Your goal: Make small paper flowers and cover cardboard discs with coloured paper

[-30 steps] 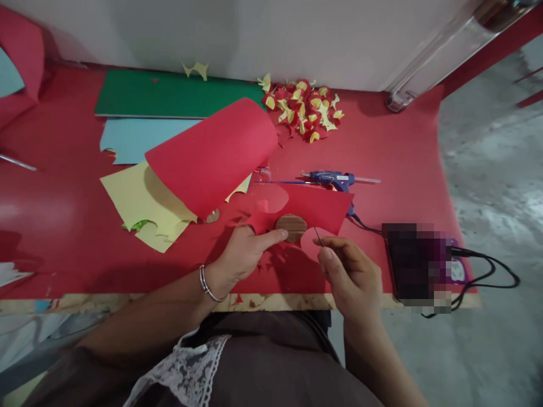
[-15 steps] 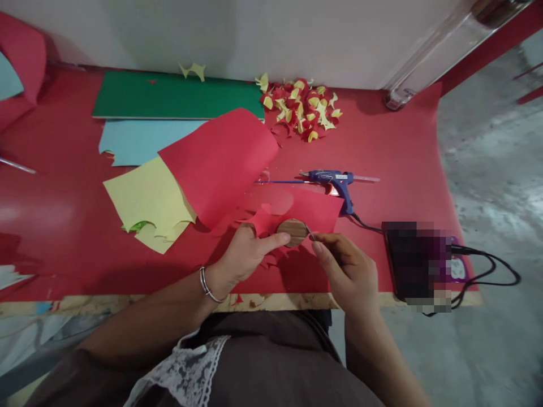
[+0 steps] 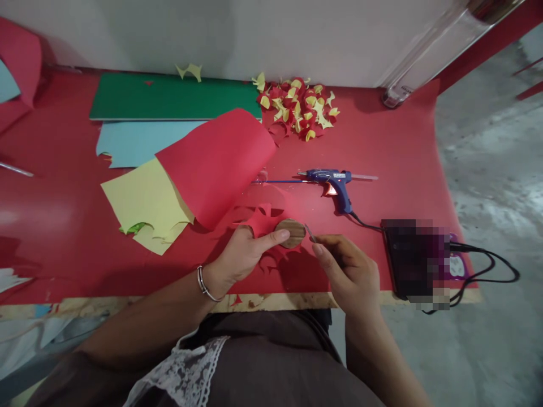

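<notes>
A round wood-grained disc point(image 3: 292, 233) lies on cut red paper point(image 3: 263, 220) above the table's front edge. My left hand point(image 3: 244, 251) grips disc and paper together, its thumb on the disc's face and its other fingers hidden underneath. Just right of the disc, my right hand point(image 3: 350, 274) is closed around a thin metal blade point(image 3: 309, 231); whether this belongs to scissors or a knife I cannot tell. The blade's tip is close to the disc's right rim.
A blue glue gun point(image 3: 335, 178) lies beyond my hands, its cord running right towards a dark blurred device point(image 3: 403, 260). Red and yellow paper pieces point(image 3: 297, 107) are heaped at the back. Red point(image 3: 220, 164), yellow point(image 3: 142, 198), blue point(image 3: 144, 144) and green point(image 3: 169, 96) sheets lie left.
The red paper's corner that stuck out right of the disc, below the glue gun, no longer shows there. Both hands keep nearly the same place.
</notes>
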Demonstrator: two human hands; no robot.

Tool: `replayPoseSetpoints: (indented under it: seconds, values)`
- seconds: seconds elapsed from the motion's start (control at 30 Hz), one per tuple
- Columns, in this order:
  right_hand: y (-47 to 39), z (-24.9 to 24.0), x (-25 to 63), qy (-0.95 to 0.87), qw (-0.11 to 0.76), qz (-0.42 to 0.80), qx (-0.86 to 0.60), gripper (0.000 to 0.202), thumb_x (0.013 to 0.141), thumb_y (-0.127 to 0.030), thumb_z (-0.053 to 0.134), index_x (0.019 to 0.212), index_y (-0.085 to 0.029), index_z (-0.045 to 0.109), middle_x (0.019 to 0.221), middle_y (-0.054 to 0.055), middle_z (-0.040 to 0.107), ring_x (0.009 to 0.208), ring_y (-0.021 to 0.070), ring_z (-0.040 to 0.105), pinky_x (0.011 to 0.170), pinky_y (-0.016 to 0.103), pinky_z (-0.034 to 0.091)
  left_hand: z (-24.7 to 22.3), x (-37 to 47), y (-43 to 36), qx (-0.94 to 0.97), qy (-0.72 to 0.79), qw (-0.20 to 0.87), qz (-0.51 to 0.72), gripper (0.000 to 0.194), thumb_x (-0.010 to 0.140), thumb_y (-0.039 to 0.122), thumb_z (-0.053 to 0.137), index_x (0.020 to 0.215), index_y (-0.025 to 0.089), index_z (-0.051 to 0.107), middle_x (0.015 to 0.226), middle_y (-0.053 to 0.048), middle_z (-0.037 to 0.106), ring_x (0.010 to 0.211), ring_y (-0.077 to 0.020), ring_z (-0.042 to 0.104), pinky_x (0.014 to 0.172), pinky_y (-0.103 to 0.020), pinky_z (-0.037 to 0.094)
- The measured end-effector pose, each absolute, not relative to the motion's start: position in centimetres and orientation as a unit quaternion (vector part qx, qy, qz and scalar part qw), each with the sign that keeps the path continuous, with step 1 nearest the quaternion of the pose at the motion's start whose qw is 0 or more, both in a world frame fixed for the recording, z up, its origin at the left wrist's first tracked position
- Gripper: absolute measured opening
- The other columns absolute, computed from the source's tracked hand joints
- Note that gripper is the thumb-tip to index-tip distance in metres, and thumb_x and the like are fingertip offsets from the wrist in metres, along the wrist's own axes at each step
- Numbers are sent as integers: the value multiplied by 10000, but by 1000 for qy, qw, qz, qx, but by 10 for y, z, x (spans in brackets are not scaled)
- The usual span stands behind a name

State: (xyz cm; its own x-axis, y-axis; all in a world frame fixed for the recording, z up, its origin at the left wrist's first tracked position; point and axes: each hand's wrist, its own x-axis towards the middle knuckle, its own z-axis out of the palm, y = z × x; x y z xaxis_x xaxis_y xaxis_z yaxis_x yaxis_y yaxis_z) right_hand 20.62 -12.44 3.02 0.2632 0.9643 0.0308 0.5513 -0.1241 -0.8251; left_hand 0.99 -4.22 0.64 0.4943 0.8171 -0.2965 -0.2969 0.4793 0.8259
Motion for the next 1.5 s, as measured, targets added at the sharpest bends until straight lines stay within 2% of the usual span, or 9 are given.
replayPoseSetpoints:
  seconds: [0.27,0.47,0.63,0.73,0.87,0.97,1.17,1.3,1.5]
  values:
    - [-129,29,214,-477,391,370,-695,327,969,-526,748,977,-207,822,680,-2,659,574,126,534,502,235,388,11,7,-42,411,412,741,335,369,888,487,865,1129,207,872,1225,-94,854,1220,-282,791,1178,-429,577]
    - [-133,19,221,-405,413,485,-655,369,969,-555,756,1038,-196,809,658,-18,594,552,118,459,502,243,385,26,4,-37,487,421,693,324,259,897,456,842,1042,249,898,1159,-49,871,1149,-271,805,1160,-403,577]
    - [-133,21,221,-388,429,503,-642,413,963,-556,765,1134,-182,803,671,-18,592,550,113,438,498,246,355,24,3,-38,522,437,668,300,264,906,485,816,1000,250,892,1071,-48,879,1080,-278,808,1165,-433,564]
    - [-131,23,219,-381,433,502,-644,405,934,-567,803,992,-167,789,638,-26,547,543,104,426,482,239,311,25,5,-39,504,425,690,298,276,878,494,839,992,249,890,1069,-56,880,1085,-296,815,1134,-428,591]
    - [-130,25,218,-385,428,503,-644,476,925,-587,807,731,-181,651,609,-31,494,526,89,371,478,247,276,31,8,-39,478,378,736,296,216,893,454,826,956,257,890,1035,-39,882,1032,-282,834,1023,-381,653]
    - [-130,24,219,-393,421,502,-646,494,927,-586,804,704,-189,613,602,-35,474,526,87,354,479,249,261,33,8,-38,482,376,729,307,201,886,431,835,943,245,884,1001,-47,882,985,-280,838,980,-380,665]
    - [-132,21,222,-388,415,508,-648,486,928,-574,805,703,-187,614,610,-33,477,532,86,339,484,253,257,27,5,-36,546,406,660,318,184,872,405,843,966,249,870,993,-40,867,1109,-276,802,1099,-377,600]
    - [-133,20,223,-381,419,520,-640,478,918,-562,820,705,-185,617,605,-39,460,532,84,334,486,253,245,27,3,-34,544,395,674,305,182,870,408,836,943,242,855,977,-48,857,1052,-266,801,1081,-382,615]
    - [-131,24,222,-384,411,529,-635,505,917,-561,821,665,-192,586,592,-30,465,542,97,369,499,262,265,26,1,-34,500,397,710,296,339,838,382,868,1113,215,758,1030,-53,819,865,-217,801,825,-329,662]
